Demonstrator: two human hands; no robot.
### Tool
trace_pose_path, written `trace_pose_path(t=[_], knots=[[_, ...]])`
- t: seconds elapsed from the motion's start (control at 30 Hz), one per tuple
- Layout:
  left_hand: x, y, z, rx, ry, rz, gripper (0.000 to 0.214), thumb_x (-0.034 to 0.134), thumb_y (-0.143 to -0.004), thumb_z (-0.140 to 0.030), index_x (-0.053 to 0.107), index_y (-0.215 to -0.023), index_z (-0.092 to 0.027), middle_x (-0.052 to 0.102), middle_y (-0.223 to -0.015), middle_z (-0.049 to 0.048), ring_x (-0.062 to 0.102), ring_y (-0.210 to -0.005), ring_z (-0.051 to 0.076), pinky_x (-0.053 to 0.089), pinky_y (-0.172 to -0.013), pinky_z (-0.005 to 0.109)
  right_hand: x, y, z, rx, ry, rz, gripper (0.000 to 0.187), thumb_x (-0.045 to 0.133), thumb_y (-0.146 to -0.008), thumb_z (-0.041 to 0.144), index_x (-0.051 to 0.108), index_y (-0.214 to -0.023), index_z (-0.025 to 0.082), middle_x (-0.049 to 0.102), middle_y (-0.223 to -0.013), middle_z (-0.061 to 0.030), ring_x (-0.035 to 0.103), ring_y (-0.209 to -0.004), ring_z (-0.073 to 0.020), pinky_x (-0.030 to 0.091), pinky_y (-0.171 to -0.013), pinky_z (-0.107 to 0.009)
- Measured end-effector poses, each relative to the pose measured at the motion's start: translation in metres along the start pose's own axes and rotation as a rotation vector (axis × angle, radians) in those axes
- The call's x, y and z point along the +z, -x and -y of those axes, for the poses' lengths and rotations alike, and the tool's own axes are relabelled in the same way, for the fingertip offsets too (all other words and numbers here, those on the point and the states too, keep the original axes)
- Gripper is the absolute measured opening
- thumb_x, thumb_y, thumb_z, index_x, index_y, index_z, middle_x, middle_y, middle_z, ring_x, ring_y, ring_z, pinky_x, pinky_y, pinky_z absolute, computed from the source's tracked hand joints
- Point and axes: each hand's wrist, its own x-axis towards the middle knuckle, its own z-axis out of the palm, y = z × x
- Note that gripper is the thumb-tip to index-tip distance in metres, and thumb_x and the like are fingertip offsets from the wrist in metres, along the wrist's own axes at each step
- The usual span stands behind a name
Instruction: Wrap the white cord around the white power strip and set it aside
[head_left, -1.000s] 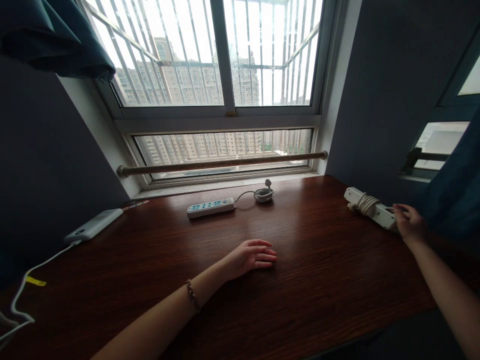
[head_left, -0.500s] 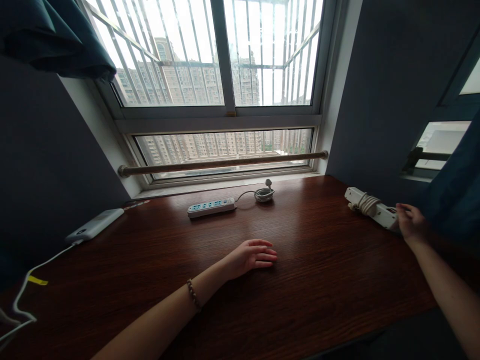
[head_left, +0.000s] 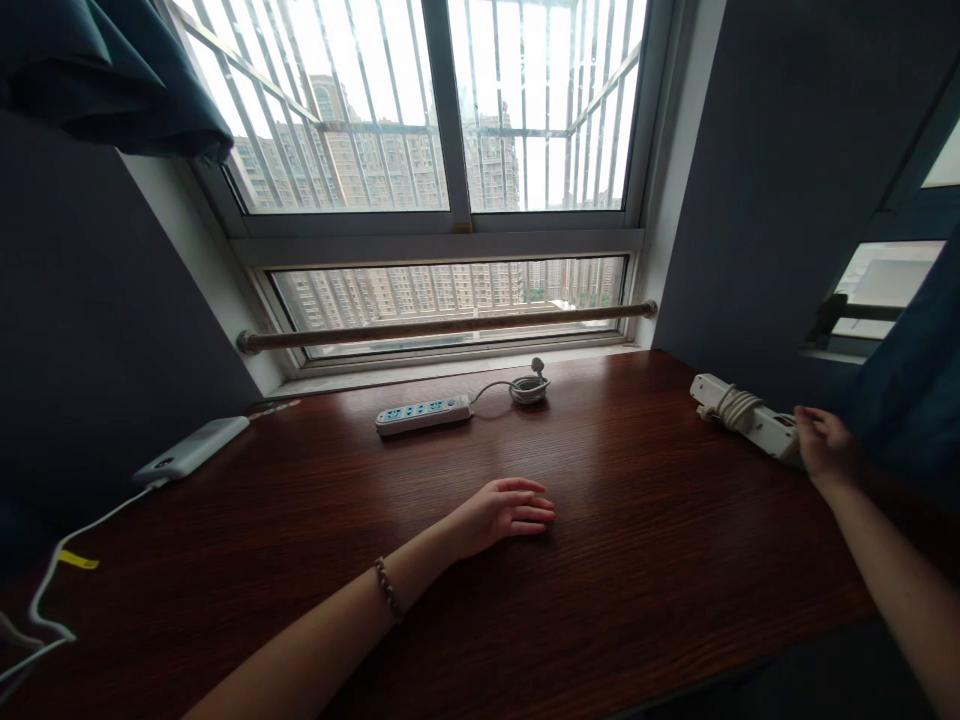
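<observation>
My left hand (head_left: 504,518) lies palm down on the wooden table, its fingers stretched out and nothing in it. Beyond it is a white power strip with blue sockets (head_left: 424,414), its grey cord coiled (head_left: 529,389) to the right with the plug on top. At the right side, my right hand (head_left: 826,445) grips the near end of a second white power strip (head_left: 772,432). A pale cord (head_left: 735,408) is wound around the middle of this strip. Its far end points toward the window, and part of its near end is hidden by my fingers.
A white box-shaped device (head_left: 193,450) with a white cable (head_left: 97,527) rests at the table's left; a yellow tag (head_left: 78,560) hangs on the cable. Behind the table (head_left: 637,560) are a window and a horizontal rail (head_left: 450,326). Blue curtains (head_left: 911,370) hang at both sides.
</observation>
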Motion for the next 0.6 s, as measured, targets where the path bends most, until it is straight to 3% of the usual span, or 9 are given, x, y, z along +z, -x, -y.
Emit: trace_pose_path(t=[0.33,0.6], knots=[[-0.002,-0.001,0.002,0.002,0.011,0.008,0.027,0.055,-0.078,-0.012,0.052,-0.104,-0.004,0.058,-0.107,0.0240,0.059,-0.098,0.029,0.043,-0.089,0.042,-0.002,0.002,0.005,0.019,0.005,0.011,0.050,0.054,-0.078,0.054,0.059,-0.111,0.017,0.063,-0.090,-0.0097,0.058,-0.077,-0.0218,0.044,-0.073,-0.034],[-0.003,-0.001,0.002,0.002,0.007,0.018,0.027,0.057,-0.077,-0.012,0.053,-0.103,-0.004,0.058,-0.107,0.0233,0.060,-0.098,0.029,0.044,-0.088,0.042,0.004,-0.005,-0.007,0.010,-0.032,0.014,0.052,0.054,-0.077,0.055,0.059,-0.112,0.017,0.063,-0.091,-0.0101,0.059,-0.081,-0.0227,0.044,-0.068,-0.032]])
